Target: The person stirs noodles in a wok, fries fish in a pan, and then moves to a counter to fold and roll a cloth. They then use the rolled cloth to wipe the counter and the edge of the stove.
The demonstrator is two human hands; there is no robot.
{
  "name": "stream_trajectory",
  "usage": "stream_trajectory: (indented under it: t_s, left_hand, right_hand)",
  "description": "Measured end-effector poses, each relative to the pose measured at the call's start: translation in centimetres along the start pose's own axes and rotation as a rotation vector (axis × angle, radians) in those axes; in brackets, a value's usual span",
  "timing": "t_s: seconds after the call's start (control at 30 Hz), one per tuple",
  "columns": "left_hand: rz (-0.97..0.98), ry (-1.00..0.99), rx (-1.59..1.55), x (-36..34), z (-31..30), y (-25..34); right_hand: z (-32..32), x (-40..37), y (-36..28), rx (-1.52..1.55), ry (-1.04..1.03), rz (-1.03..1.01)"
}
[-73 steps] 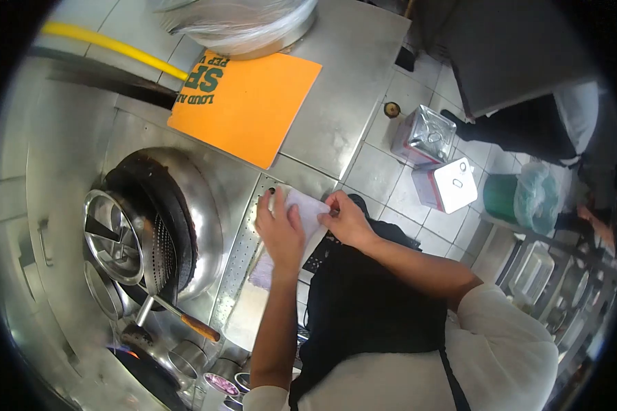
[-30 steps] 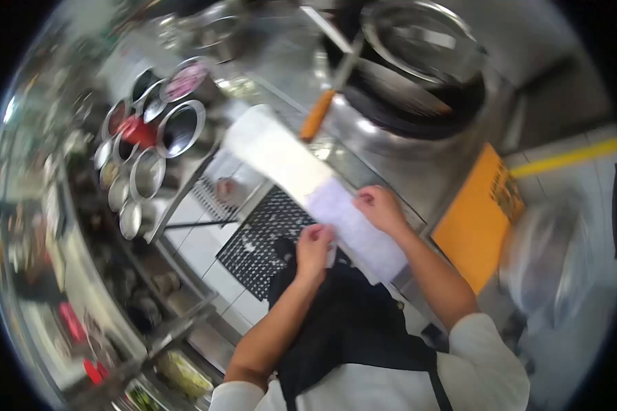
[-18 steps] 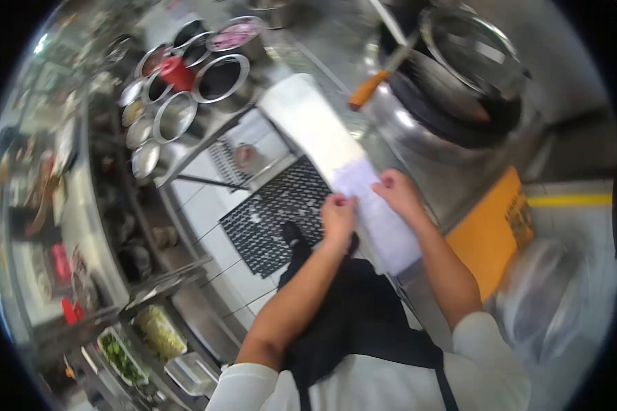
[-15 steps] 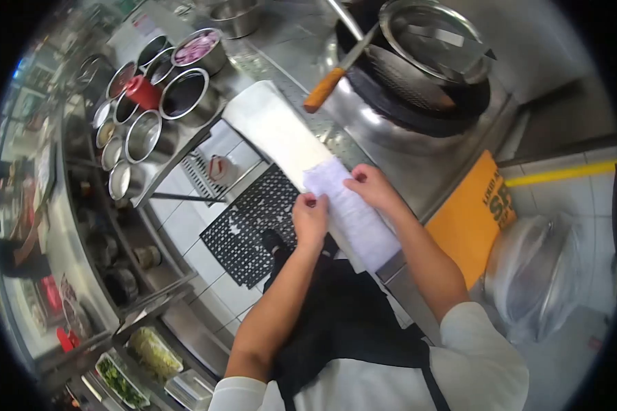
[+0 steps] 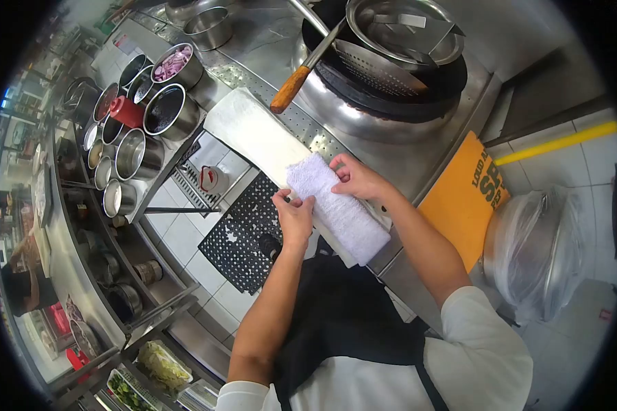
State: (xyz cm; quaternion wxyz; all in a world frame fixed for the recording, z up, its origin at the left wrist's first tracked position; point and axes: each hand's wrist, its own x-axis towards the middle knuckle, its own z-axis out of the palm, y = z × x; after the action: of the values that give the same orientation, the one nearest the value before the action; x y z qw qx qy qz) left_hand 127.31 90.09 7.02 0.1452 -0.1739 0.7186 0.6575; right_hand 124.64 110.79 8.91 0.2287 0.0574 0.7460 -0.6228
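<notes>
A white terry towel [image 5: 343, 212], folded into a long strip, lies on a long white board [image 5: 253, 133] at the stove's front edge. At the towel's near-left edge, my left hand [image 5: 296, 220] pinches the cloth between thumb and fingers. My right hand [image 5: 358, 181] grips the opposite edge, its thumb resting on top of the towel. Both hands are close to the towel's far end. The fingertips under the cloth are partly hidden.
Beyond the board, a wok [image 5: 391, 96] holds a strainer bowl [image 5: 404, 31] and a wooden-handled utensil [image 5: 291, 89]. Several steel pots [image 5: 140, 154] stand left. An orange sheet [image 5: 459, 198] and plastic-covered steel container [image 5: 535, 253] are at right. A perforated mat [image 5: 236, 240] lies below.
The camera view has shifted, moving the stove leftward in the picture. Both hands stay on the towel's edges, and the towel now looks thicker and more neatly folded.
</notes>
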Motion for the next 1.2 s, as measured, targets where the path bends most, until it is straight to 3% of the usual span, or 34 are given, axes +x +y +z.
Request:
stream_trajectory:
  t_s: [0.13, 0.23, 0.47, 0.57, 0.67, 0.77, 0.87, 1.0, 1.07, 1.2]
  left_hand:
    - [0.043, -0.017, -0.122, -0.6, 0.4, -0.5]
    - [0.128, -0.054, 0.146, -1.3, 0.4, 0.0]
    - [0.234, -0.107, 0.242, -2.6, -0.1, 1.6]
    - [0.338, -0.102, 0.366, -3.5, -0.1, 2.1]
    - [0.453, -0.083, 0.504, -4.7, -0.2, 2.9]
    - [0.656, -0.085, 0.683, -5.2, -1.0, 3.6]
    - [0.483, -0.159, 0.476, -4.6, -1.3, 2.9]
    - [-0.098, -0.185, -0.095, -2.9, 0.1, 0.2]
    - [-0.092, -0.162, -0.176, -3.6, 0.3, 0.7]
    - [-0.06, -0.122, -0.146, -4.0, 0.7, 0.1]
  right_hand:
    - [-0.4, -0.5, -0.6, 0.0, -0.043, -0.039]
    - [-0.4, -0.5, -0.3, 0.0, -0.044, -0.081]
    - [-1.4, -1.3, -0.9, -0.156, -0.168, -0.281]
    - [-1.4, -3.4, -3.7, -0.64, -0.08, -0.399]
    - [-1.8, -4.6, -4.9, -0.83, -0.102, -0.469]
    - [-2.7, -4.8, -5.2, -0.799, -0.076, -0.685]
    - [-3.4, -3.5, -4.5, -0.406, -0.392, -0.241]
    - [-1.2, -0.9, 0.4, -0.107, -0.179, -0.187]
    - [0.0, 0.1, 2.8, 0.003, -0.071, -0.17]
    - [1.9, -1.5, 0.5, -0.228, 0.207, -0.295]
